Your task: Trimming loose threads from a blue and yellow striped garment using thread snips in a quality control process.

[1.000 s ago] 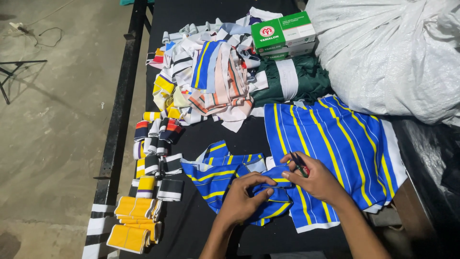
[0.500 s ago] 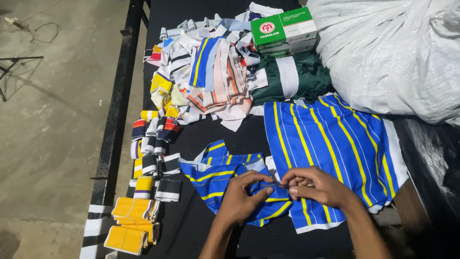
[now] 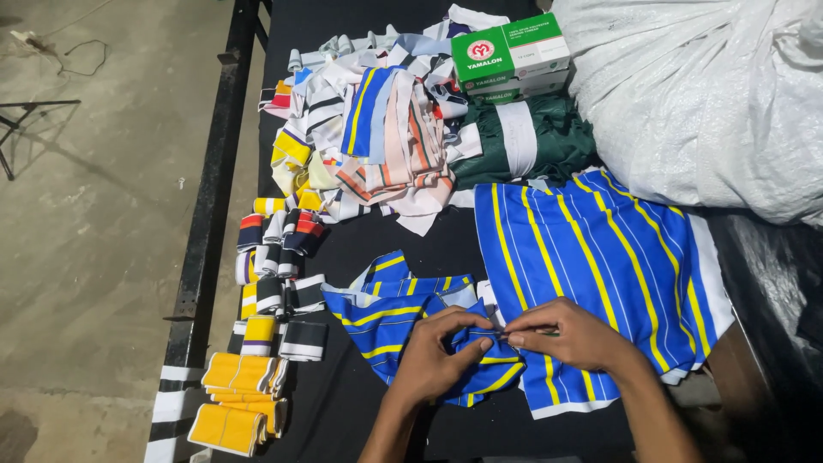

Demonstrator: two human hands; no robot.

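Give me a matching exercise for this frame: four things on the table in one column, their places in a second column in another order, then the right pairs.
Things:
1. green and white boxes
2. white plastic sack
3. yellow folded bands
4. small blue striped piece

Places:
A. near left corner of the table
B. far right
C. under both hands, left hand and right hand
D. far edge, beside the sack

Pairs: 1-D, 2-B, 3-A, 4-C

Single head-worn view; scene is seen from above, angled down and forward over the black table (image 3: 429,249), hands close at the lower edge, floor (image 3: 94,223) included at left.
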